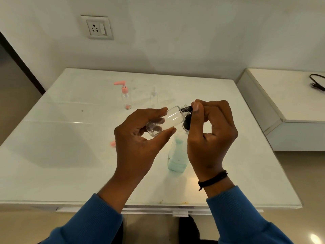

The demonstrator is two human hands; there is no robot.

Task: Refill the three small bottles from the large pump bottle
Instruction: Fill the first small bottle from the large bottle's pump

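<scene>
**A:** Small clear plastic bottle (pixel 168 120), where is it and what's in it?

**B:** It is held above the white glossy table (pixel 73 155), tilted with its base toward the camera and its threaded neck up and to the right. It looks nearly empty; a little clear liquid seems to sit at the base, though I can't be sure.

**A:** And the other containers?

**B:** The large clear pump bottle (pixel 176 155) stands on the table right under the hands, with pale blue-green liquid filling its lower part. Its black pump head (pixel 186 123) is partly hidden behind the held bottle. Further back stand a small clear bottle with a pink pump top (pixel 126 97), with something pink at the bottom, and beside it a small clear spray bottle (pixel 154 95), blurred, contents unclear.

**A:** The hands?

**B:** The left hand (pixel 139 143) wraps the small bottle's body, thumb below and fingers above. The right hand (pixel 211 136), a black cord bracelet (pixel 212 179) on its wrist, pinches a black cap piece (pixel 187 109) at the bottle's neck between thumb and fingertips. Both blue sleeves (pixel 246 217) reach in from the bottom edge.
</scene>
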